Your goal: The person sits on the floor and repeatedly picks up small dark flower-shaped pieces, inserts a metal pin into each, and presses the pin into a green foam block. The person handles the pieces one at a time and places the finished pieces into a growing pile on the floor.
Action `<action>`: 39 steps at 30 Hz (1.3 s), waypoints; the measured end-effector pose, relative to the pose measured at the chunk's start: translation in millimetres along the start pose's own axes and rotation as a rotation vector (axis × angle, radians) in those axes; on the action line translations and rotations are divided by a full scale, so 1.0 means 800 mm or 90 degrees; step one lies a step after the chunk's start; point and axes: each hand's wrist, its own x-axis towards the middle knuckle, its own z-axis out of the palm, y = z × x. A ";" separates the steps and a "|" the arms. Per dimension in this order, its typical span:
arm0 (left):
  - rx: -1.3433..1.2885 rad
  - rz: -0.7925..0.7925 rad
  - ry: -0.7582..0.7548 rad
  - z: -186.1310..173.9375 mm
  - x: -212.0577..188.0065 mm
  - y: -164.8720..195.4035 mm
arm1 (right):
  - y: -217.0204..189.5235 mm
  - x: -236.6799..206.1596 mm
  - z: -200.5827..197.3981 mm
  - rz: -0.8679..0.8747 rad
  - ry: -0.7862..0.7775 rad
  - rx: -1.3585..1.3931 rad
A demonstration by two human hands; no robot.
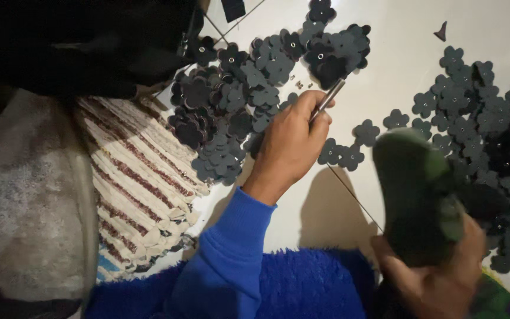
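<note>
A: Steel punch (327,98) is pinched upright in the left hand (290,147), tip over 2 flower cutouts (340,155) on the tiled floor (396,65).

B: Right hand (438,277), nearer than that punch, clasps a green block (415,195). I'd keep the punch vertical, strike squarely.

Your left hand (290,145) is in the middle, on the floor (396,35). It holds a thin metal rod (327,98) that points up and to the right. Far and left of that hand lies a big pile of flower-shaped pieces (237,100). Just to the right of the hand lie two more flower pieces (340,156), side by side. Your right hand (438,277) is near you, low on the right. It holds a sandal (417,195) above the floor. Behind the sandal, on the right, lies another pile of flower pieces (479,118). A striped mat (137,183) lies on the left. A fluffy rug (308,283) lies near you, under your left arm.
</note>
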 end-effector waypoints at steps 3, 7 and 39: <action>0.065 -0.020 -0.048 0.000 -0.001 0.004 | 0.001 0.000 -0.014 0.056 -0.031 -0.007; 0.105 -0.030 -0.070 -0.002 -0.002 0.005 | 0.010 0.006 0.003 -0.044 -0.034 -0.010; -0.185 -0.021 0.009 0.010 -0.009 0.016 | 0.025 0.025 0.018 -0.097 -0.075 -0.135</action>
